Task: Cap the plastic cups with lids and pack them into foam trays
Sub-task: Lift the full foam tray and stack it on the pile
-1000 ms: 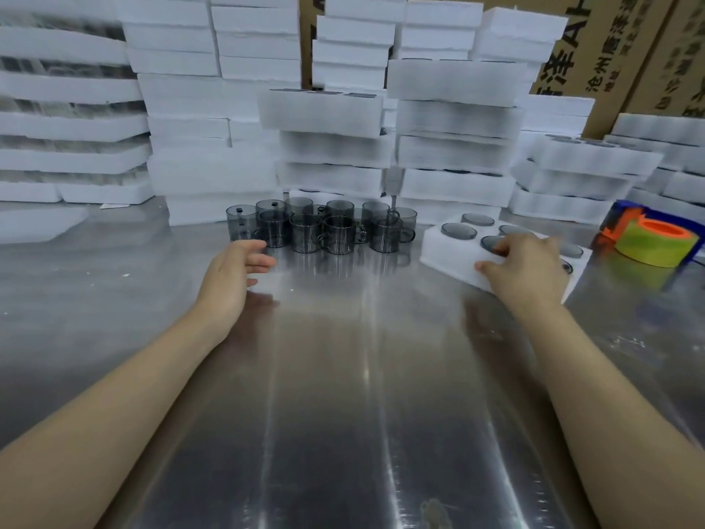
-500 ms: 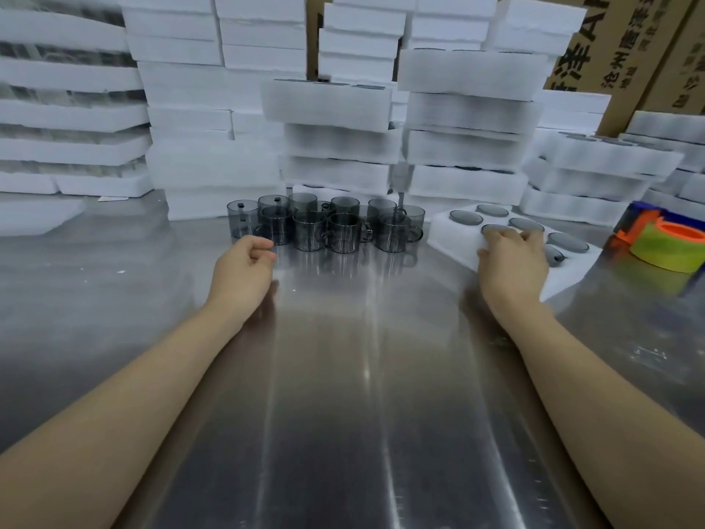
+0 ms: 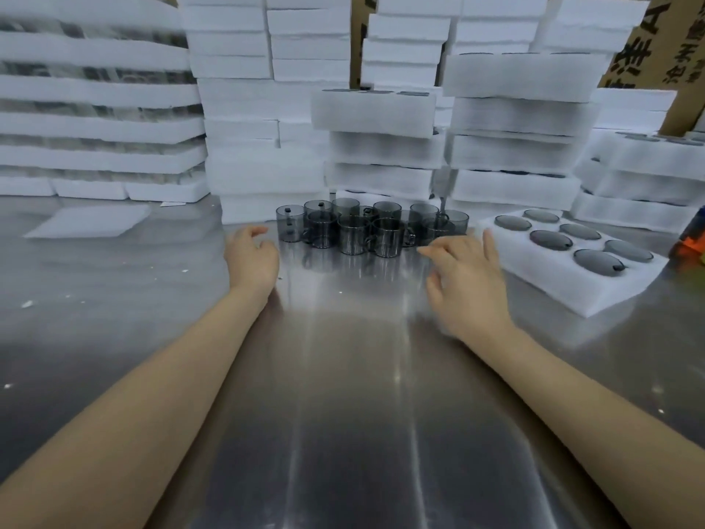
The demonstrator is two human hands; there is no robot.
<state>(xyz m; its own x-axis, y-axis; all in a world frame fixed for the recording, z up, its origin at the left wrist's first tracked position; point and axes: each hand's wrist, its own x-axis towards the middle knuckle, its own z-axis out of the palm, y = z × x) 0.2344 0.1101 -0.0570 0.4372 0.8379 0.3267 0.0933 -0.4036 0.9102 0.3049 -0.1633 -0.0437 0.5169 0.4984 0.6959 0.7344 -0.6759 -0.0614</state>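
Steel bench [image 3: 343, 414], head view: brushed, shiny metal fills the lower frame. Two bare forearms reach across it toward the far edge.
Cups [image 3: 354, 234]: smoky grey, see-through and handled. They stand upright in a tight cluster at the middle of the far edge, touching one another. Whether any carries a lid cannot be told.
Foam tray [image 3: 564, 295]: white, lying flat toward the far right corner and askew to the bench edge. It has six round wells in two rows.
Dark round tops [image 3: 599, 259]: one sits in each well of the tray, level with the foam.
Left hand [image 3: 251, 257]: just left of the cup cluster, fingers loosely curled, holding nothing.
Right hand [image 3: 469, 284]: between the cups and the tray, fingers spread and fairly straight, nothing in its grasp. It is blurred, and contact with the bench cannot be told.
Foam stacks [image 3: 515, 78]: white trays piled high along the whole far edge, just behind the cups.
Foam sheet [image 3: 91, 221]: thin and white, flat near the far left corner.
Cardboard boxes [image 3: 644, 51]: brown with dark print, behind the stacks on the right.
Orange thing [image 3: 690, 242]: at the right edge, cut off by the frame.
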